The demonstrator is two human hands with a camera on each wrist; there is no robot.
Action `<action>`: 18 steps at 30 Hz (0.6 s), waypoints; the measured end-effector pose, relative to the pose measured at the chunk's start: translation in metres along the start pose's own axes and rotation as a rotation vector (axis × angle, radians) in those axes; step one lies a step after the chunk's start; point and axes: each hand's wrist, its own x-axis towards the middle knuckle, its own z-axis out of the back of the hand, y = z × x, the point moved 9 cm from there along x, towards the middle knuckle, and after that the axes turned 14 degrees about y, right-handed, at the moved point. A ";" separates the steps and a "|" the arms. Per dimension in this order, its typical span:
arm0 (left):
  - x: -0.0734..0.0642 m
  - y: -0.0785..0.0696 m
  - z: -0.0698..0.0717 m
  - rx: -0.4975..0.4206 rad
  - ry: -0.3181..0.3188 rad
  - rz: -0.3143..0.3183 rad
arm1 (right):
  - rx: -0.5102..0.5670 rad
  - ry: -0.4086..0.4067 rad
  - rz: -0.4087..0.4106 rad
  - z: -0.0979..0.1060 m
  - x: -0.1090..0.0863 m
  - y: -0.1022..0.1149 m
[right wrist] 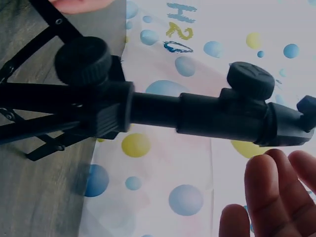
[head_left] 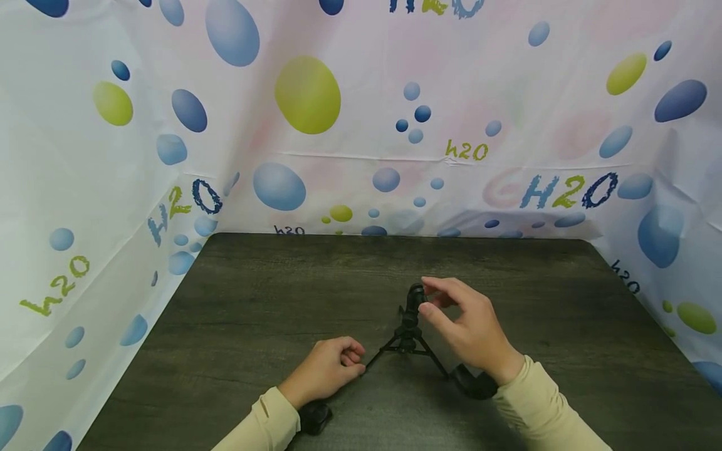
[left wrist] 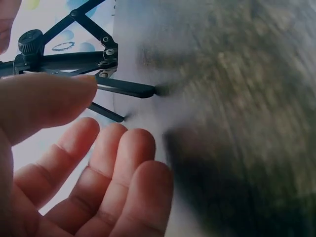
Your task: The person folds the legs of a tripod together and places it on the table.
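A small black tripod [head_left: 408, 335] stands upright on the dark table, its legs spread. My left hand [head_left: 327, 371] is beside its left leg, fingers loosely bent. In the left wrist view the thumb overlaps part of a leg [left wrist: 128, 89], with a gap between thumb and fingertips. At the top, my right hand [head_left: 472, 322] has its thumb and fingers around the tripod's head [head_left: 416, 295]. The right wrist view has these fingertips [right wrist: 266, 170] right at the head's underside, while the thumb is out of view. A round knob [right wrist: 250, 80] sits on the head, and a larger knob [right wrist: 81, 61] on the body.
A dark wood-grain table [head_left: 282, 294] lies under the tripod. Behind it hangs a white sheet [head_left: 361, 125] with blue and green dots and H2O lettering. Dark objects show beneath the right wrist [head_left: 474, 383] and left wrist [head_left: 314, 417].
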 end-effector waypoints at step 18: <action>0.008 -0.005 -0.004 0.078 0.007 -0.009 | 0.006 0.069 0.002 0.000 0.008 0.002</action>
